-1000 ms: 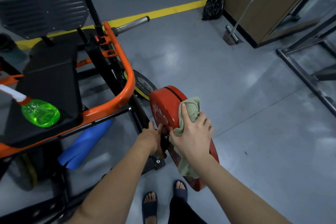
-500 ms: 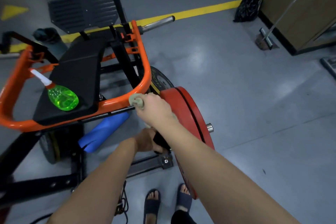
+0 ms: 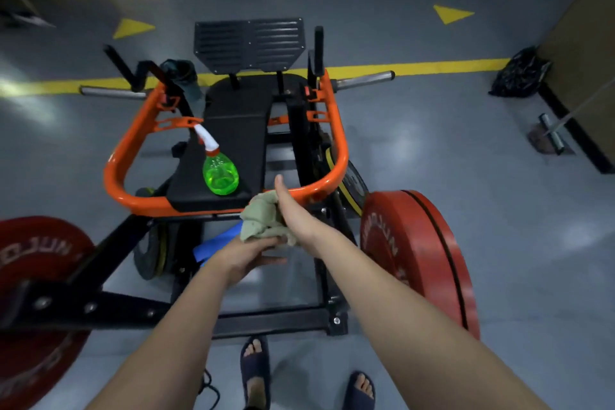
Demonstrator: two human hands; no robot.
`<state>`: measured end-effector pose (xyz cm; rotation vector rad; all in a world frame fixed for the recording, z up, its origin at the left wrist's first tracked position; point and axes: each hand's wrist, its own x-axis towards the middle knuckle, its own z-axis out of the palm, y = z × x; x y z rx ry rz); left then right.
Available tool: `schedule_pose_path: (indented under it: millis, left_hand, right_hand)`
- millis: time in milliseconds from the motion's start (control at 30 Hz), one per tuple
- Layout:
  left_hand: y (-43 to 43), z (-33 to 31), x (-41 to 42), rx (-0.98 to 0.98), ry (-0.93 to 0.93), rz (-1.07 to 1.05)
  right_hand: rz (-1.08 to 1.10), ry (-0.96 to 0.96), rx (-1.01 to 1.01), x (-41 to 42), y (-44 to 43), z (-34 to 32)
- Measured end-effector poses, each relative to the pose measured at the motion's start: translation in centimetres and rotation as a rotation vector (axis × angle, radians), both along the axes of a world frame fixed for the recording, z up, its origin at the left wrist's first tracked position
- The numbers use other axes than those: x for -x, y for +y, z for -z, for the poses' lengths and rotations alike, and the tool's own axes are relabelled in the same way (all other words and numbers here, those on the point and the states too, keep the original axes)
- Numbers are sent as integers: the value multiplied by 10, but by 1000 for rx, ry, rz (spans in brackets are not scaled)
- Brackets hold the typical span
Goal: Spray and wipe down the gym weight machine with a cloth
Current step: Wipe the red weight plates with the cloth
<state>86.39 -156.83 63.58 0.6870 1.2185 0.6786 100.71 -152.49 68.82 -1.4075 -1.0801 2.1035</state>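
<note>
1. Watching the spray bottle (image 3: 220, 173) first: it lies on its side on the black seat pad (image 3: 239, 130) of the weight machine (image 3: 273, 319), close to the pad's front edge, nozzle pointing away. An arm reaching over the orange frame bar (image 3: 342, 150) could, I'd say, nudge it and roll it off onto the floor (image 3: 499, 176).
2. Next worry, the cloth (image 3: 263, 220). It hangs in loose, bunched folds between both hands, just in front of the orange bar. A sloppy change of grip could drop it, and it would pick up grit from the floor.
3. Feet in open sandals (image 3: 256, 373) stand right at the machine's base, with the red weight plate (image 3: 419, 243) close beside the right forearm. A careless step in could stub bare toes on the steel.
4. Now the right hand (image 3: 296, 213): arm stretched forward, thumb straight up, cloth bunched against the palm. Its fingers are hidden behind the fabric, but the hand plainly grips the cloth.
5. And the left hand (image 3: 246, 256): lower and nearer, fingers stretched out fairly flat, tips touching the cloth's lower edge from beneath. It looks relaxed and uncurled, supporting rather than clutching.
</note>
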Motion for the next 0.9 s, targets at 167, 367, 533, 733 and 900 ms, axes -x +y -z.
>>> schedule_pose_path:
  millis: [167, 367, 533, 733, 900]
  left_hand:
    - [19, -28, 114, -80, 106, -218]
    - [39, -50, 223, -116, 182, -278]
    - [45, -40, 272, -87, 195, -153]
    - [63, -28, 283, -156, 235, -23]
    - [78, -32, 270, -253, 314, -72]
  right_hand:
    - [4, -271, -183, 112, 27, 14]
    - [189, -635, -371, 181, 85, 48]
    - [202, -705, -379, 193, 141, 78]
    - [255, -607, -465, 205, 163, 92]
    - [286, -728, -651, 201, 132, 79]
